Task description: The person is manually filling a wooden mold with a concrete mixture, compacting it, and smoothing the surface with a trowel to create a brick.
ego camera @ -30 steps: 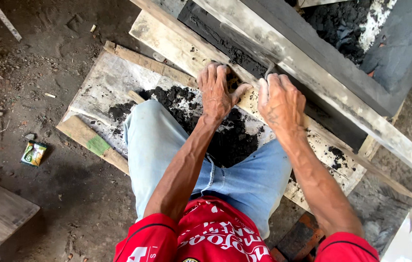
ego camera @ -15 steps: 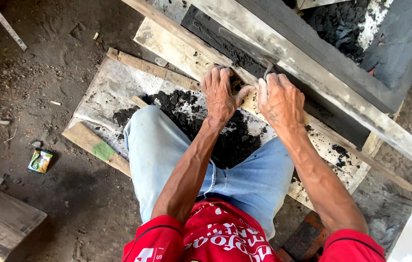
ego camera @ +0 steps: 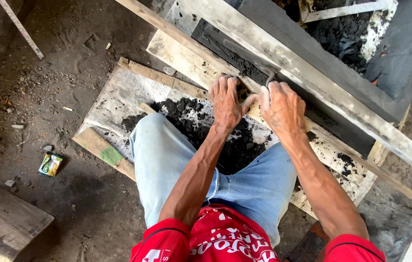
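Dirt floor holds a green packet (ego camera: 50, 164); left hand (ego camera: 226, 101) and right hand (ego camera: 282, 107) press flat, open, on the wooden board (ego camera: 181, 57)

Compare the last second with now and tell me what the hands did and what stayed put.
Little changed. Both hands stayed pressed at the edge of the long wooden mould: the left hand flat beside the dark mix, the right hand curled at the mould's lower rail. Nothing was picked up or released. The view shifted slightly; the board, mix and green packet kept their places.

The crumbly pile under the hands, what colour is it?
The crumbly pile is black, like damp soil, seen in the head view.
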